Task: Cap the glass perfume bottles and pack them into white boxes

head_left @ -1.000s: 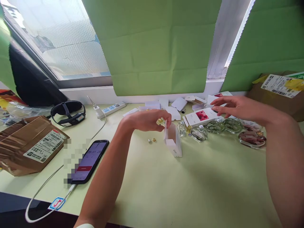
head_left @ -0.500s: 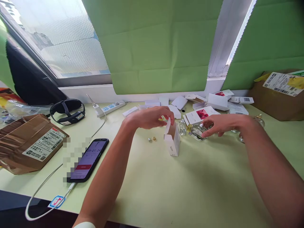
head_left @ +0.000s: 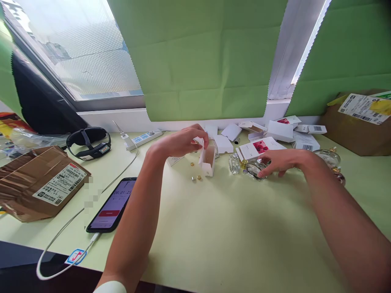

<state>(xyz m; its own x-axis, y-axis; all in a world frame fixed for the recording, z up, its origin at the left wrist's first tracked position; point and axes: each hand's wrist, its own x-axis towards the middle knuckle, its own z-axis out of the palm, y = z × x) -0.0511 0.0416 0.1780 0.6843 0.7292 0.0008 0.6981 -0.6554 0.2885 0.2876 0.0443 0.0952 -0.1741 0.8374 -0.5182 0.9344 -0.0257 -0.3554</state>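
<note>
both are busy: our left hand (head_left: 186, 142) pinches the edge of the open white box (head_left: 208, 168) on the bench (head_left: 214, 228), our right hand (head_left: 279, 160) curves loosely at a glass bottle (head_left: 254, 170), a picking-up step, we judge, which calls for closer grip.

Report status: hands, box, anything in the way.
Left hand pinching white box. Right hand at glass bottle, grip unclear. Possible obstruction: small pieces loose beside white box.
</note>
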